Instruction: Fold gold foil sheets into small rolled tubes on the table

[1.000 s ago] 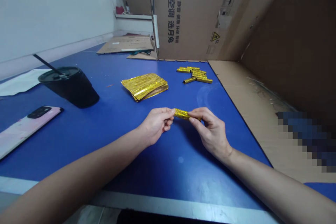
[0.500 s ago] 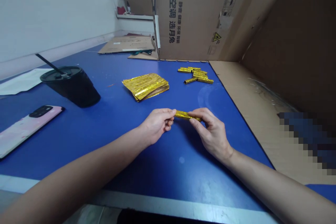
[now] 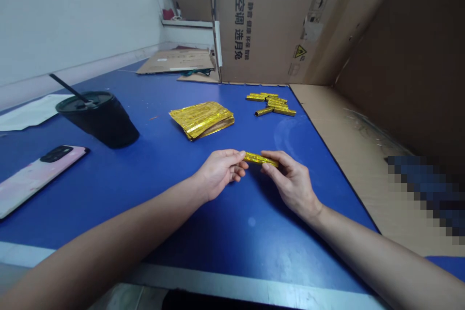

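A narrow gold foil roll (image 3: 257,158) is held level above the blue table (image 3: 232,232), between both hands. My left hand (image 3: 225,169) pinches its left end with thumb and forefinger. At the right end, the thumb and fingers of my right hand (image 3: 290,179) are closed on it. Behind my hands lies a stack of gold foil sheets (image 3: 203,118). Several short gold rolls (image 3: 276,102) lie in a loose group farther back to the right.
A black cup (image 3: 105,121) with a straw stands at the left, near a pink phone (image 3: 39,177) and a white sheet (image 3: 32,114). Flattened cardboard (image 3: 176,61) lies at the back. A large cardboard box (image 3: 272,24) rises behind the rolls.
The gold roll has turned slightly and its surface looks rounder. The lower fingers of my left hand have uncurled a little. My right hand has barely moved.
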`<act>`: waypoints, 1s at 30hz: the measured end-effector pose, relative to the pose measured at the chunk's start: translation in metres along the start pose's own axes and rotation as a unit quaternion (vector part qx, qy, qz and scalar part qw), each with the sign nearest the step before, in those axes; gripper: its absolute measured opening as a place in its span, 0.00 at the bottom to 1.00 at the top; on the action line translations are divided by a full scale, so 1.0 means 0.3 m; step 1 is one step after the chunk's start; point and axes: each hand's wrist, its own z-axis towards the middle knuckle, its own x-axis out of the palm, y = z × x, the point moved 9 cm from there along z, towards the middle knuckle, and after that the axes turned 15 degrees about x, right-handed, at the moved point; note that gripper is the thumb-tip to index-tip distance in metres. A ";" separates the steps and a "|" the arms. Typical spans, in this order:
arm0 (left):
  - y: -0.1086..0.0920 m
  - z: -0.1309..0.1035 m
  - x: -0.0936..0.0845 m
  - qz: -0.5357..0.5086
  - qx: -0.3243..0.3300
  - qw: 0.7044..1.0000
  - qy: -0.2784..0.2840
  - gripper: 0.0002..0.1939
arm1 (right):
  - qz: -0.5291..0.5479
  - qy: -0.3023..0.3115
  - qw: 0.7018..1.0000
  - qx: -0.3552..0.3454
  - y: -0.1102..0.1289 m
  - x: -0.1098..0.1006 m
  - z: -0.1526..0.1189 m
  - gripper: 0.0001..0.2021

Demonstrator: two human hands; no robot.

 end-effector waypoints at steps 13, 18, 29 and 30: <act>-0.015 0.003 -0.012 0.050 0.043 0.998 -0.019 0.06 | -0.079 0.030 0.992 -0.089 0.066 0.035 -0.026 0.09; 0.002 0.002 -0.007 -0.002 0.009 1.000 -0.023 0.05 | -0.105 0.034 0.991 -0.077 0.054 0.042 -0.025 0.12; 0.049 -0.010 -0.002 -0.056 -0.108 0.993 -0.011 0.09 | -0.115 0.024 0.993 -0.032 0.027 0.036 -0.019 0.13; 0.045 -0.010 -0.004 -0.033 -0.100 0.994 -0.007 0.08 | -0.105 0.028 0.994 -0.012 0.016 0.036 -0.015 0.13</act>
